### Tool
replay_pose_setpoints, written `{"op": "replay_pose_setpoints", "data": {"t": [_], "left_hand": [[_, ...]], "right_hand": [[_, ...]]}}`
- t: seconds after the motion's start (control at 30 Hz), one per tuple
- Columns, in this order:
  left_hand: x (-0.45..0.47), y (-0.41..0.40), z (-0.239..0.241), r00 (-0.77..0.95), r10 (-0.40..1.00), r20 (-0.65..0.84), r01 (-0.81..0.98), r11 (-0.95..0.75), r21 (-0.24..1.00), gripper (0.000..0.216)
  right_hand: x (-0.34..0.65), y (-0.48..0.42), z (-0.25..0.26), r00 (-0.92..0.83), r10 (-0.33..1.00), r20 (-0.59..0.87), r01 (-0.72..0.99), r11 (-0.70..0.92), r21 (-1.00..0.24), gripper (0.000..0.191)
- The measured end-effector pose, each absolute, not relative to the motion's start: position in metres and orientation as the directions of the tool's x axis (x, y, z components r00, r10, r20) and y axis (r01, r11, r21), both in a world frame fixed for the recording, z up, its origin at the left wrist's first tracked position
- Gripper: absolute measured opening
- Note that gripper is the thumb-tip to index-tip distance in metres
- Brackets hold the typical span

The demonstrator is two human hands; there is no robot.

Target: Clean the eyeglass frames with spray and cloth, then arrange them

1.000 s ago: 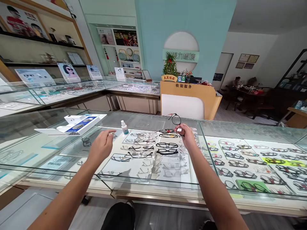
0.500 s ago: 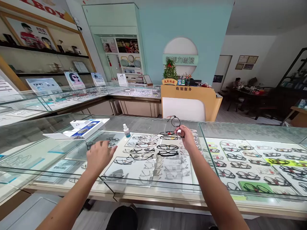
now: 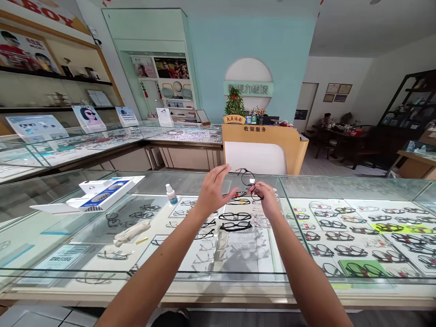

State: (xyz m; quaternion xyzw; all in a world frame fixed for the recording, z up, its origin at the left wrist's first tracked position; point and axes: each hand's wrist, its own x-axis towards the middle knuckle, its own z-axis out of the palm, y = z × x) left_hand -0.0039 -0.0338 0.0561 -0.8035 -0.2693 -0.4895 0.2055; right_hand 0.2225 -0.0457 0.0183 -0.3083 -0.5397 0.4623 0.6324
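Round dark-framed eyeglasses (image 3: 248, 176) are held up above the glass counter, tilted, with one lens over the other. My right hand (image 3: 266, 199) pinches them by the lower lens and bridge. Just left of the glasses is my left hand (image 3: 214, 188), its fingers stretched upward and the thumb apart. It holds nothing, and I cannot tell whether its fingertips touch a temple arm. Below both hands, black eyeglasses (image 3: 235, 225) lie in rows with other frames. A small white dropper bottle with blue liquid (image 3: 171, 195) stands left of my left hand.
An opened white and blue box (image 3: 108, 193) sits on the counter at left. A beige cloth-like item (image 3: 132, 233) lies nearer me. More eyeglass frames (image 3: 340, 236) fill the case at right. Beyond stands a wooden cashier desk (image 3: 299, 152); people sit at a table far right.
My left hand has moved right and up from over the left part of the counter to beside the glasses. My right hand still holds them. The view has shifted slightly.
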Motion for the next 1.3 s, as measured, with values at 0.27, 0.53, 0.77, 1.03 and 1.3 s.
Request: {"op": "replay_pose_setpoints", "data": {"t": [0.27, 0.53, 0.77, 1.03, 1.3], "left_hand": [[0.014, -0.018, 0.011, 0.324, 0.34, 0.883, 0.582, -0.807, 0.098, 0.071], [0.014, -0.03, 0.008, 0.277, 0.354, 0.893, 0.569, -0.81, 0.145, 0.06], [0.015, -0.032, 0.01, 0.068, 0.39, 0.918, 0.586, -0.761, 0.279, 0.053], [0.01, -0.032, 0.015, -0.17, 0.415, 0.894, 0.615, -0.664, 0.425, 0.054], [0.015, -0.039, 0.014, -0.223, 0.441, 0.87, 0.586, -0.652, 0.481, 0.058]], "right_hand": [[0.227, -0.054, 0.032, -0.165, 0.893, 0.419, -0.024, 0.421, -0.907, 0.025], [0.23, -0.054, 0.03, -0.204, 0.894, 0.398, 0.057, 0.417, -0.907, 0.029], [0.225, -0.059, 0.026, 0.14, 0.712, 0.688, 0.33, 0.622, -0.71, 0.026], [0.203, -0.063, 0.014, 0.168, 0.577, 0.799, 0.559, 0.612, -0.56, 0.054], [0.195, -0.063, 0.013, 0.251, 0.559, 0.79, 0.543, 0.595, -0.593, 0.049]]}}
